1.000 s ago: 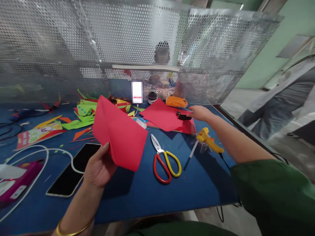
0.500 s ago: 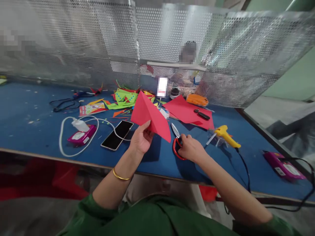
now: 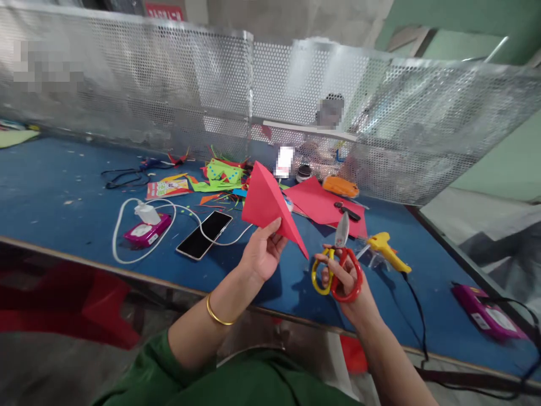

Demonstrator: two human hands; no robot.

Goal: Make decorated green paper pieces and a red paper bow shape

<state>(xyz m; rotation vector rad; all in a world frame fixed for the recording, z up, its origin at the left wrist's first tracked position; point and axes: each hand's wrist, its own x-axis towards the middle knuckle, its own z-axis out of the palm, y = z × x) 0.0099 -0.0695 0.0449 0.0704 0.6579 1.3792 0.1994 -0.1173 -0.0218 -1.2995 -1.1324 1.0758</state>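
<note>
My left hand [image 3: 265, 251] pinches the lower edge of a folded sheet of red paper [image 3: 270, 203], held up above the blue table. Its peak points upward and one corner hangs down to the right. In my right hand [image 3: 349, 282] is a pair of scissors [image 3: 341, 234] with one red and one yellow handle loop. Fingers pass through the loops, and the blades point up, close together. Paper and scissors are apart from each other. More red paper [image 3: 310, 197] lies on the table behind them, with a small black object [image 3: 350, 213] on top.
A phone [image 3: 205, 235], a white cable and a purple box [image 3: 147, 231] lie to the left. Coloured paper scraps [image 3: 222, 175] are heaped behind. On the right are a yellow glue gun [image 3: 389, 252] and another purple box [image 3: 486, 313]. Perforated metal screen [image 3: 287, 84] behind; a person sits beyond.
My right hand has lifted the scissors off the table and turned them upright, with fingers in the loops. My left hand still holds the red paper, now turned slightly. The view has shifted a little.
</note>
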